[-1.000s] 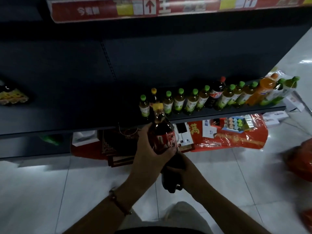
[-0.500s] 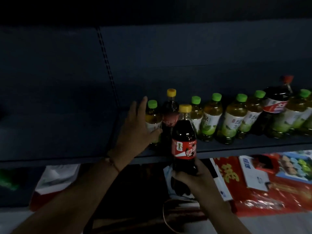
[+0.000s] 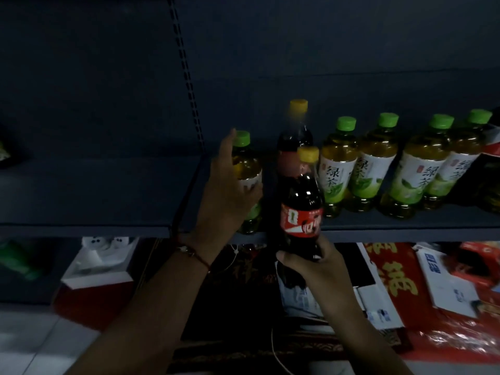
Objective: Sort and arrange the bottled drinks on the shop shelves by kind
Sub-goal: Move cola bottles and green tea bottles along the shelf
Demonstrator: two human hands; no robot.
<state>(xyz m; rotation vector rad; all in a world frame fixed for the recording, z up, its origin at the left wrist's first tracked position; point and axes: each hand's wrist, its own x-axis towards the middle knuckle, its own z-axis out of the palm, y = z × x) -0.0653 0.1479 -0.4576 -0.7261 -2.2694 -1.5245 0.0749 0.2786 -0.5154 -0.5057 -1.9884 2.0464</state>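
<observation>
Down at the dark shelf (image 3: 405,226), the right hand (image 3: 319,269) had its fingers (image 3: 286,259) clenched around the lower body of a cola bottle (image 3: 301,212) with a yellow cap, held upright just in front of the shelf edge. The left hand (image 3: 230,196) was laid against the leftmost green tea bottle (image 3: 247,171) on the shelf, fingers spread and partly wrapped round it. Behind the held cola stood a second cola bottle (image 3: 295,142). Further green tea bottles (image 3: 376,163) stood in a row to the right.
</observation>
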